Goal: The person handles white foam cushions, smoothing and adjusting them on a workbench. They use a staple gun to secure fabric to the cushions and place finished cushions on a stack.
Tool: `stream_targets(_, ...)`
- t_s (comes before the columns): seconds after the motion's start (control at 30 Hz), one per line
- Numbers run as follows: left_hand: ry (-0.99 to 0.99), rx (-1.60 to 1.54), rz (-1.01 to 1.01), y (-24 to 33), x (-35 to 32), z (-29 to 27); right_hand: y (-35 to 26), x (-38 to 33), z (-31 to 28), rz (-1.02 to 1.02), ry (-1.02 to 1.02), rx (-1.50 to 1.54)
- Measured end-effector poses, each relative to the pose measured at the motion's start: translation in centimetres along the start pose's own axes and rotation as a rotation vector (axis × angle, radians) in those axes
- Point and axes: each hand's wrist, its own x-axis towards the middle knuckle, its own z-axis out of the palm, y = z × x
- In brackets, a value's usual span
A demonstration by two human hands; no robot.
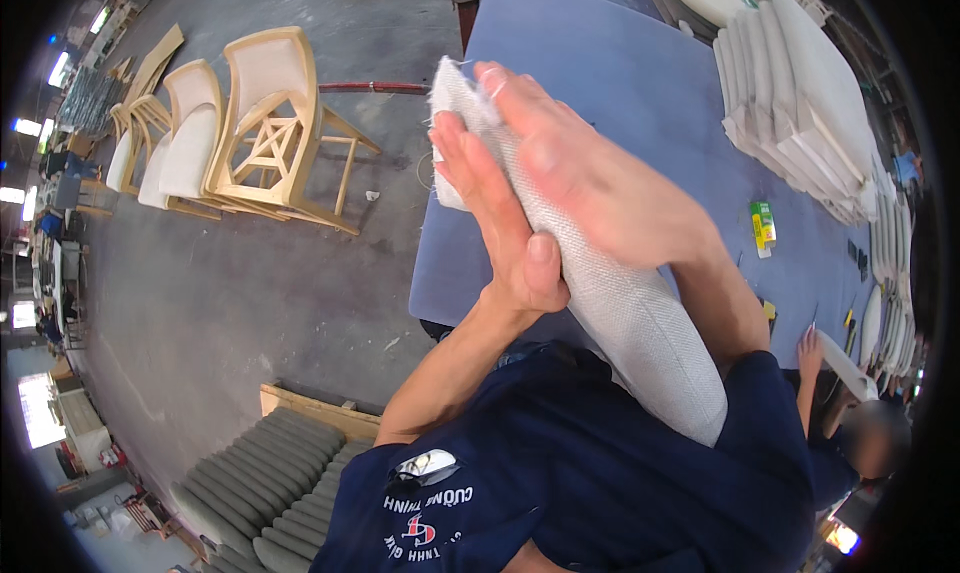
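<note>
A light grey woven-fabric seat cushion (610, 313) stands on edge in front of my chest, its near end against my shirt. Loose, frayed fabric shows at its far end. My left hand (505, 223) supports the cushion from the left side, fingers stretched along it and thumb near its upper edge. Flat along the right side lies my right hand (590, 178), fingers extended and slightly blurred. The far sides of the cushion are hidden.
A blue-topped table (620, 83) lies beyond, with stacked pale cushions (800, 103) and a green-yellow box (763, 228). Wooden chairs (265, 113) stand left. Grey cushions (260, 463) fill a wooden-edged holder lower left. At right, another person's hand (810, 353) touches a pale piece.
</note>
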Motion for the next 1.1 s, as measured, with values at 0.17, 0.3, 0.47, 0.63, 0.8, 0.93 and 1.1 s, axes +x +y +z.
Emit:
stream_targets(0.17, 0.021, -0.022, -0.051, 0.7, 2.8, -1.2, 2.3, 2.5, 0.8, -0.049, 0.049, 0.389)
stream_targets(0.3, 0.026, -0.003, -0.13, 0.5, 1.7, -2.6, 3.6, 3.4, 2.2, 0.021, 0.091, 0.55)
stream_targets(0.47, 0.074, -0.067, -0.222, 0.8, 3.2, -3.0, 10.0, -2.3, 2.0, 0.251, 0.262, 0.577)
stream_targets(0.63, -0.036, -0.36, -0.598, 1.4, 6.1, -2.5, 20.2, -20.5, 4.3, 0.735, 0.269, 0.436)
stream_targets(0.8, 0.088, -0.322, -0.596, 1.3, 5.1, -1.9, 21.3, -38.8, 8.1, 1.213, 0.262, 0.277)
stream_targets(0.93, 0.165, -0.29, -0.539, 1.4, 4.1, -2.7, 19.5, -46.8, 10.3, 1.385, 0.291, 0.227)
stream_targets(1.1, 0.24, -0.326, -0.543, -0.5, 3.2, -3.2, 18.8, -47.2, 10.1, 1.332, 0.298, 0.128)
